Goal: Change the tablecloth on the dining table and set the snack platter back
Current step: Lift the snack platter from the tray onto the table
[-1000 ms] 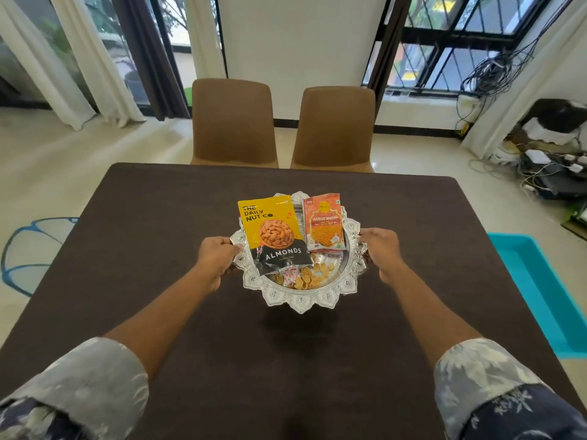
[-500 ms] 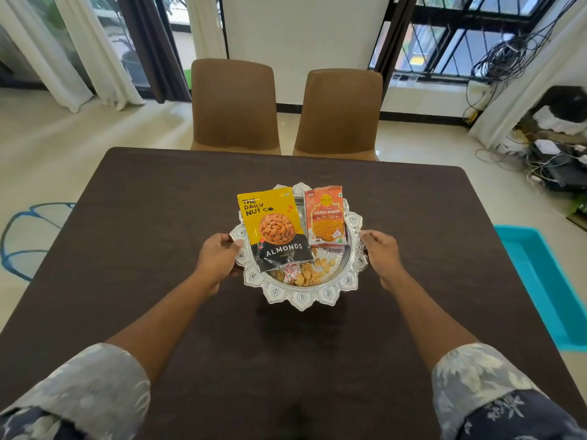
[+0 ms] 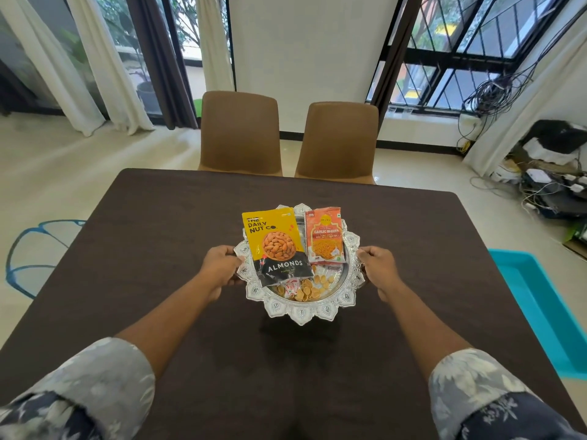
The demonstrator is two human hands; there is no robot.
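Snack platter (image 3: 300,314): silver, scalloped, loaded with packets. Held at centre frame over the dark tablecloth (image 3: 143,249) on the worktop, lowered closer than a second ago. Rim clasped by left grip (image 3: 219,269) and right grip (image 3: 379,268). Set-down judged nearly done.

Table (image 3: 95,281), dark brown tablecloth (image 3: 413,249), snack platter (image 3: 300,312) perhaps resting centrally

Platter (image 3: 300,312) mid-table (image 3: 158,217); two chairs (image 3: 241,134) behind far edge

"ALMONDS" pouch (image 3: 276,246), "GARLIC BHUJIA" packet (image 3: 325,239)
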